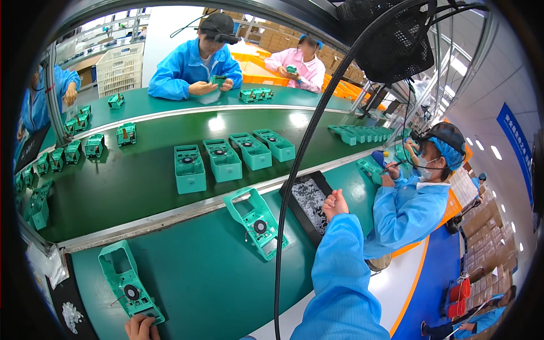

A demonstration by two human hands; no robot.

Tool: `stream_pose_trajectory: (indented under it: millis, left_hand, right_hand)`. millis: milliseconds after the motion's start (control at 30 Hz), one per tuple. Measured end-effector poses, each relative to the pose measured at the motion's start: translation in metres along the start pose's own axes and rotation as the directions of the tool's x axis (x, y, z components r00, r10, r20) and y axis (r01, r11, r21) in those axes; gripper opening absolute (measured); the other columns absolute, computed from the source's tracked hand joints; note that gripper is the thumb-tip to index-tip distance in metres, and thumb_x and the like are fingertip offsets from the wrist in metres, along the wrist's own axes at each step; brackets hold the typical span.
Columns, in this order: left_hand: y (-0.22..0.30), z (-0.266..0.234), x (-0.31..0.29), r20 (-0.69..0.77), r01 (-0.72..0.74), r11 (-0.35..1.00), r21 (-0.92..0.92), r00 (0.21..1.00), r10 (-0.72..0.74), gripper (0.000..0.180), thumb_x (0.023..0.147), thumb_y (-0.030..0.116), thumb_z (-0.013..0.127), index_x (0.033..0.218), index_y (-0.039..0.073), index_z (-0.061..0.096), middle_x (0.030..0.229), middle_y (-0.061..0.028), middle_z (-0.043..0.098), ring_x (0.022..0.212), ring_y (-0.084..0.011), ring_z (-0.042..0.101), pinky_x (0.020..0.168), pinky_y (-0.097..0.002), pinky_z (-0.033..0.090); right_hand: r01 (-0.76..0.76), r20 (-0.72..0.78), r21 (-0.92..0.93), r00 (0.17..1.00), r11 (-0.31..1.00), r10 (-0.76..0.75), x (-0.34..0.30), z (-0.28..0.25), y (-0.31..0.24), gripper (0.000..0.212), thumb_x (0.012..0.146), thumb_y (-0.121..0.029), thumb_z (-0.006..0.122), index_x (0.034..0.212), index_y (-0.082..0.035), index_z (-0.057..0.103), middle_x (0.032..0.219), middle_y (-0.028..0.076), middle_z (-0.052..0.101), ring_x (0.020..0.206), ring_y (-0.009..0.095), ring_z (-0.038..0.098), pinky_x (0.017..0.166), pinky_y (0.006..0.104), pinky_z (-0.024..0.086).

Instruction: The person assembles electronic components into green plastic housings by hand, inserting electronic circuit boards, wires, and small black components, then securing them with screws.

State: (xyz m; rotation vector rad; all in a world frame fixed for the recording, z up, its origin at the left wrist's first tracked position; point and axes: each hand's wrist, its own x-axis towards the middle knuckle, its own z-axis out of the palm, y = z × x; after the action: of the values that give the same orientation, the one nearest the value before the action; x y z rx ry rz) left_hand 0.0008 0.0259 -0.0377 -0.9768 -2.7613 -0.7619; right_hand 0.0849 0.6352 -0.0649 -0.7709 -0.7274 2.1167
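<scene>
My left hand (141, 327) is at the lower edge of the picture, its curled fingers gripping the near end of a green plastic housing (120, 276). A round black fan (132, 292) with a thin cable sits in that housing, which lies flat on the green bench. My right arm, in a blue sleeve, reaches forward over a black tray (301, 218) of small whitish pieces (311, 199). Above the tray's right side my right hand (335, 205) is closed, fingertips together; whatever they hold is too small to see. Between my hands lies a second green housing (262, 247) with a fan.
Beyond a metal rail (170, 218), several green housings (190, 170) stand on a dark green conveyor (130, 192). A black cable (292, 175) hangs across my view. Co-workers sit opposite and at my right, handling green parts. Loose white pieces (72, 316) lie at the lower left.
</scene>
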Motion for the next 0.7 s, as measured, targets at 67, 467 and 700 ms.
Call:
stream_pose_trajectory:
  millis: [67,467,700]
  left_hand:
    - [0.0059,-0.0029,-0.0005,0.007,0.005,1.0,0.021,1.0,-0.005,0.02,0.08,0.005,0.058,0.101,0.004,0.061,0.103,-0.0148,0.058,0.092,-0.0346,0.054,0.081,-0.0408,0.043]
    - [-0.0012,0.0001,-0.0013,0.009,-0.006,1.0,0.015,1.0,0.006,0.021,0.08,0.005,0.058,0.101,0.005,0.061,0.103,-0.0139,0.058,0.092,-0.0347,0.053,0.081,-0.0414,0.043]
    - [0.0006,-0.0018,-0.0007,0.014,-0.008,1.0,0.013,1.0,0.008,0.021,0.08,0.004,0.058,0.101,0.004,0.061,0.103,-0.0141,0.058,0.092,-0.0347,0.053,0.081,-0.0409,0.043]
  right_hand:
    - [-0.032,0.037,0.076,0.999,0.997,0.029,0.0004,-0.0021,0.0008,0.03,0.093,-0.044,0.044,0.081,-0.017,0.051,0.06,-0.005,0.035,0.049,0.008,0.032,0.046,0.0224,0.027]
    - [-0.07,0.247,0.035,0.967,0.997,0.059,0.0001,-0.0045,-0.0006,0.029,0.095,-0.04,0.043,0.08,-0.016,0.054,0.054,-0.005,0.031,0.043,0.006,0.027,0.045,0.0217,0.027]
    - [-0.039,0.128,0.082,0.991,0.996,0.028,-0.0018,-0.0013,0.001,0.032,0.094,-0.041,0.043,0.077,-0.016,0.054,0.051,-0.006,0.027,0.042,0.007,0.026,0.046,0.0241,0.029]
